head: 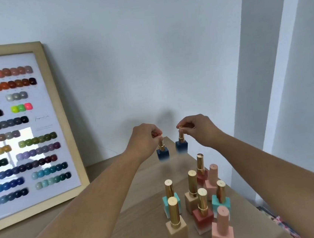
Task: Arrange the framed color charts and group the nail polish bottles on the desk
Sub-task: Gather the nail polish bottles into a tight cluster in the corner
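Observation:
My left hand (144,138) pinches the gold cap of a dark blue nail polish bottle (162,153) held just above the far corner of the desk (124,212). My right hand (195,128) pinches the cap of a second dark blue bottle (181,146) beside it. Both bottles hang upright and close together. Nearer to me stands a cluster of several bottles: teal (171,202), beige (177,233), red (203,220), pink (222,233). A wood-framed color chart (20,127) leans against the wall at the left.
The desk's right edge runs close to the bottle cluster, with a white wall corner (266,85) beyond it. A patterned item (279,220) lies below the desk edge at the lower right. The grey wall stands right behind the desk.

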{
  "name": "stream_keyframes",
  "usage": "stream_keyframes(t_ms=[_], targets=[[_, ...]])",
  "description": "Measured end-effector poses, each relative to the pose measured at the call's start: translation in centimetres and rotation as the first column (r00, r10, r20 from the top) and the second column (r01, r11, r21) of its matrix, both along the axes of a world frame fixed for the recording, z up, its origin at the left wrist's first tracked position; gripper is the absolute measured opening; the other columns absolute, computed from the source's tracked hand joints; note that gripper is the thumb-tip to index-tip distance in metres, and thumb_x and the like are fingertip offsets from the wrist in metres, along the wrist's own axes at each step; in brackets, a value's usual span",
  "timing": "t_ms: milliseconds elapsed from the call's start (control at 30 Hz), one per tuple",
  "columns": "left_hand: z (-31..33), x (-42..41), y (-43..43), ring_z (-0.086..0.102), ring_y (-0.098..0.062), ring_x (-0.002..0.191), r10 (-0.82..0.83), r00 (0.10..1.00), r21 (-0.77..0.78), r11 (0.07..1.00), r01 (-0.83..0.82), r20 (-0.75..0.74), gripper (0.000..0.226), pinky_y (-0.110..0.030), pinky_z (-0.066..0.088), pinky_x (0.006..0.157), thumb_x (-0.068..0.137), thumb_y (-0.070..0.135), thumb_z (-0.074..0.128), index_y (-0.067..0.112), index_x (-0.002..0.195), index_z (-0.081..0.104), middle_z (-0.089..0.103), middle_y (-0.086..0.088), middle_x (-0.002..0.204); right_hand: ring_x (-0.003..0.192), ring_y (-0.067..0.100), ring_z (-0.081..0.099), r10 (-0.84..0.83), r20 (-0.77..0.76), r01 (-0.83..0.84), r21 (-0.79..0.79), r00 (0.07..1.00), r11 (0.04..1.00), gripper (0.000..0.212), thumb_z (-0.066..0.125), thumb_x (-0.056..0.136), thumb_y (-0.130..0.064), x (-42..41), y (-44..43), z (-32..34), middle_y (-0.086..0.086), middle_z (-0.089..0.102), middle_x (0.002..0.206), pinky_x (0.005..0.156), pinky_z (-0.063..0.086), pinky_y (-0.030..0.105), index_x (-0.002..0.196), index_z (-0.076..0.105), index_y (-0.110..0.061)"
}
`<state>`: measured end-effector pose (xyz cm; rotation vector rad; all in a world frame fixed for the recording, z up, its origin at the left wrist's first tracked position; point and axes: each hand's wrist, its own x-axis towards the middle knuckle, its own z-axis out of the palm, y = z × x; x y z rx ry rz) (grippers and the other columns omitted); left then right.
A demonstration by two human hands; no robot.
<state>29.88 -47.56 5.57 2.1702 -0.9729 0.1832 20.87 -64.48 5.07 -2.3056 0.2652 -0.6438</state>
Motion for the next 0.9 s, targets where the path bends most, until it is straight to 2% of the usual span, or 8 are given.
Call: stream_keyframes(t_ms=[133,300,400,533,633,700,800,900], targets=[[-1.5,1.0,-0.1,0.059,-0.008,0.08,0.015,1.0,0.027,1.0,-0.015,0.004,0.017,-0.012,0.041,0.07,0.083,0.014,0.066,0.012,0.1,0.069,0.068,-0.001,0.094,0.08,0.001,0.059,0.034,-0.007,-0.034,0.019,0.999,0.999,0.015,0.064,0.085,-0.017,1.8,0.3,-1.9,-0.005,0.067,0.088,0.061,0.036,-0.004,0.099,0.069,-0.013],[-2.2,1.1,-0.2,0.058,-0.005,0.074,0.033,0.999,-0.021,0.999,-0.033,0.011,0.016,-0.005,0.038,0.063,0.083,0.015,0.066,0.013,0.099,0.069,0.069,0.0,0.09,0.076,-0.007,0.057,0.063,0.021,-0.065,0.08,0.998,0.995,0.016,0.065,0.084,-0.017,2.3,0.8,-2.8,-0.007,0.066,0.086,0.062,0.037,-0.004,0.099,0.07,-0.016],[-2.7,0.8,-0.2,0.058,-0.007,0.077,0.044,0.999,-0.046,0.998,-0.043,0.013,0.02,-0.01,0.038,0.065,0.084,0.017,0.065,0.016,0.104,0.067,0.067,0.001,0.095,0.084,0.0,0.062,0.077,0.006,-0.077,0.12,0.997,0.99,0.021,0.068,0.082,-0.02,2.0,0.5,-3.1,-0.006,0.068,0.093,0.068,0.041,0.006,0.103,0.068,-0.02],[-4.4,0.3,0.2,0.054,-0.006,0.088,0.055,0.997,-0.091,0.994,-0.06,-0.054,0.044,-0.013,0.038,0.067,0.079,0.025,0.07,0.025,0.12,0.055,0.056,0.008,0.105,0.095,0.01,0.064,0.059,0.038,-0.067,0.256,0.998,0.964,0.026,0.067,0.083,-0.025,0.6,-0.5,-5.0,-0.004,0.066,0.107,0.08,0.049,0.025,0.109,0.064,-0.026],[-6.3,-0.1,0.5,0.052,-0.006,0.092,0.093,0.989,-0.115,0.988,-0.107,-0.117,0.05,-0.017,0.039,0.07,0.078,0.028,0.071,0.026,0.123,0.051,0.054,0.008,0.108,0.099,0.016,0.063,0.089,0.006,-0.087,0.277,0.996,0.957,0.028,0.063,0.086,-0.021,0.2,-0.8,-6.4,-0.002,0.063,0.115,0.09,0.052,0.038,0.113,0.06,-0.029],[-7.6,-0.4,0.6,0.052,-0.004,0.091,0.11,0.978,-0.117,0.984,-0.131,-0.177,0.048,-0.015,0.038,0.067,0.079,0.028,0.07,0.028,0.123,0.051,0.054,0.01,0.108,0.098,0.017,0.063,0.125,-0.015,-0.117,0.265,0.992,0.957,0.03,0.061,0.087,-0.019,0.5,-0.7,-6.9,-0.001,0.062,0.119,0.087,0.054,0.038,0.113,0.059,-0.033],[-8.7,-0.4,0.7,0.053,-0.003,0.086,0.114,0.969,-0.101,0.985,-0.139,-0.22,0.041,-0.014,0.039,0.065,0.081,0.027,0.068,0.031,0.119,0.054,0.056,0.012,0.101,0.097,0.017,0.062,0.157,-0.06,-0.142,0.199,0.986,0.97,0.034,0.06,0.087,-0.017,1.2,-0.5,-7.5,-0.001,0.06,0.124,0.084,0.052,0.029,0.117,0.057,-0.033],[-9.1,-0.1,0.8,0.054,0.001,0.081,0.121,0.969,-0.127,0.981,-0.15,-0.215,0.034,-0.01,0.038,0.062,0.082,0.023,0.067,0.03,0.115,0.057,0.056,0.017,0.09,0.102,0.018,0.06,0.118,-0.109,-0.104,0.128,0.987,0.986,0.037,0.06,0.087,-0.016,2.0,-0.3,-7.8,0.0,0.06,0.125,0.094,0.049,0.037,0.124,0.056,-0.023]])
